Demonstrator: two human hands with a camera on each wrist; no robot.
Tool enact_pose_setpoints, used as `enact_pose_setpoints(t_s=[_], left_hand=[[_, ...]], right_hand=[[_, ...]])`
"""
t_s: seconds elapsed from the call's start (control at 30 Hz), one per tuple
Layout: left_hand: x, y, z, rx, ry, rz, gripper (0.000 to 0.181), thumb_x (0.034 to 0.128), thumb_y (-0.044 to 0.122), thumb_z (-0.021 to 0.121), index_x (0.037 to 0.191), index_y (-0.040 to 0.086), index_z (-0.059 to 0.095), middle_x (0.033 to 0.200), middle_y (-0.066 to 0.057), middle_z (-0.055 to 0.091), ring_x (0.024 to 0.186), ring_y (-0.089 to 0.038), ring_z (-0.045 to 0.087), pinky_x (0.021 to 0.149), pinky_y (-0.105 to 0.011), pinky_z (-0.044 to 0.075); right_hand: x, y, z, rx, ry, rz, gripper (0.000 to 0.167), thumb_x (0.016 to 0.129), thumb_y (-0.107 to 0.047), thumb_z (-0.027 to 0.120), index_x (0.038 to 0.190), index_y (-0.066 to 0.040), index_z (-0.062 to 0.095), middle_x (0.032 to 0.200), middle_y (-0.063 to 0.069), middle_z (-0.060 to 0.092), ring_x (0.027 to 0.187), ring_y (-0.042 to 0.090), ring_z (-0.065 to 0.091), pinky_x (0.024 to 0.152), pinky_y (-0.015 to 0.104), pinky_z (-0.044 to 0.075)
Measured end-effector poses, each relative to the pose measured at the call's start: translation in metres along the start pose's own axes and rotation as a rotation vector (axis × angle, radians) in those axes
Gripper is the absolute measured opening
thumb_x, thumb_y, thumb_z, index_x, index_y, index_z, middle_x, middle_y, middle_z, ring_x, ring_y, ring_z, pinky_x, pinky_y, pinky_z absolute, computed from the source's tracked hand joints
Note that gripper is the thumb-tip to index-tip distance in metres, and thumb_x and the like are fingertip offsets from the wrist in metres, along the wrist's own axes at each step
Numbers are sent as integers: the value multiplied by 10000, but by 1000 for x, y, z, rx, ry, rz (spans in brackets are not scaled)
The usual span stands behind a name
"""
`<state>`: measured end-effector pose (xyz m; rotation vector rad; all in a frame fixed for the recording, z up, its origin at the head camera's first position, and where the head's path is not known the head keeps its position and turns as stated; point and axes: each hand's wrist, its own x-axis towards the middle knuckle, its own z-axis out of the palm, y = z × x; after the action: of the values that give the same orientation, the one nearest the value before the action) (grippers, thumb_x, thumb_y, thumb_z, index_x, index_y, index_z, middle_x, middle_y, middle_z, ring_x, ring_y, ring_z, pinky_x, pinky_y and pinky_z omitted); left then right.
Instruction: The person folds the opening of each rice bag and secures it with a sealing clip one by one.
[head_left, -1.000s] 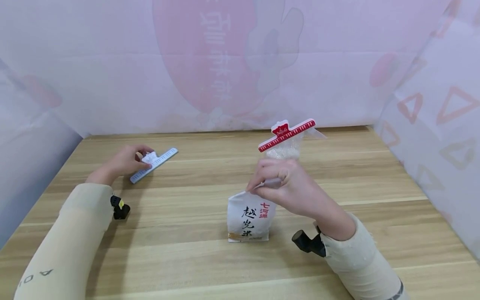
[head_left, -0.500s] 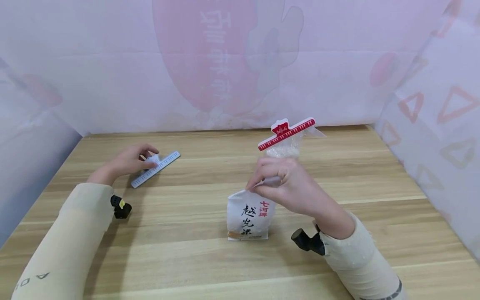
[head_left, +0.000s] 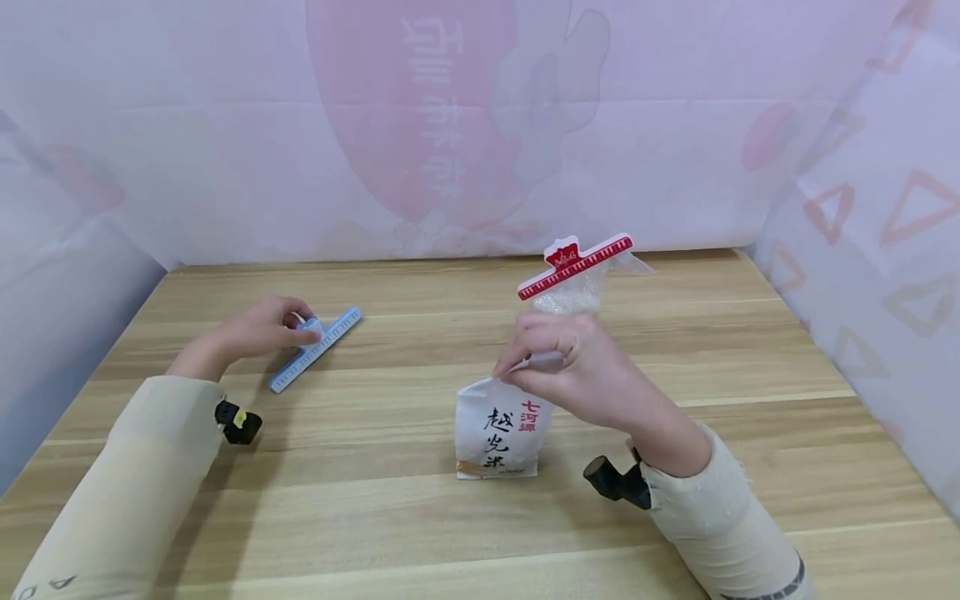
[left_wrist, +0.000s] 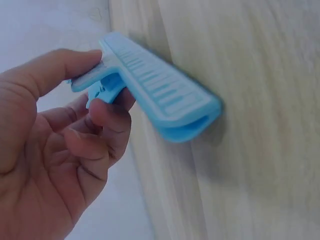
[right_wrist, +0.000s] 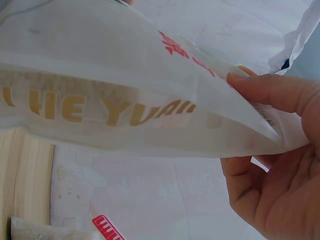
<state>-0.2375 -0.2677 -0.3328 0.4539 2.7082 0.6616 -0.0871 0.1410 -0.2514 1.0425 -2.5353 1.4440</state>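
Note:
On the left of the table, my left hand (head_left: pixel 266 329) pinches the handle of a light blue bag clip (head_left: pixel 318 350). The left wrist view shows the thumb on one handle plate of the clip (left_wrist: pixel 155 80) and curled fingers under the other; its long jaws look closed. My right hand (head_left: pixel 573 367) pinches the top of a white paper rice bag (head_left: pixel 487 433) with black and red characters, which stands upright at the table's middle. Close up, the right wrist view has thumb and fingers folding the bag's (right_wrist: pixel 125 120) edge, with gold lettering along its side.
Behind the right hand stands a clear bag (head_left: pixel 573 298) of white grains, closed by a red bag clip (head_left: pixel 576 267). The wooden table (head_left: pixel 360 517) is bounded by pale printed cloth walls (head_left: pixel 247 183) at the back and sides.
My left hand has turned the blue clip and drawn it slightly right and toward the front, its face now showing more. The right hand and the rice bag have stayed put.

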Motion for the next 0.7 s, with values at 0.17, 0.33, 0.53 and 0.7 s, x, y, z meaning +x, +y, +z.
enact_pose_setpoints(t_s=[0.17,0.33,0.53,0.7], left_hand=[[-7,10,0,-26,-24,24,361,953,275,658,1181,7,577,1024,-140,652,884,-217,572,737,-326,485],[-13,18,1,-57,-28,57,337,964,258,646,1184,18,562,1034,-139,686,880,-195,599,752,-331,504],[-20,28,0,-101,-13,90,272,980,209,626,1176,39,546,955,-98,692,801,-183,562,703,-296,471],[-26,38,-1,-127,9,129,272,980,231,637,1169,57,549,923,-74,692,769,-187,554,663,-276,439]], right_hand=[[0,0,0,-4,2,12,175,827,73,724,838,-96,770,815,-30,674,813,100,612,749,263,579],[0,0,0,-10,2,5,173,823,71,729,837,-96,770,815,-31,680,808,99,613,748,258,572],[0,1,0,-1,-1,-1,174,820,77,727,837,-91,768,820,-25,684,809,101,615,747,258,571],[-1,3,0,3,1,-12,177,819,80,726,834,-92,765,819,-23,684,808,104,616,746,258,564]])
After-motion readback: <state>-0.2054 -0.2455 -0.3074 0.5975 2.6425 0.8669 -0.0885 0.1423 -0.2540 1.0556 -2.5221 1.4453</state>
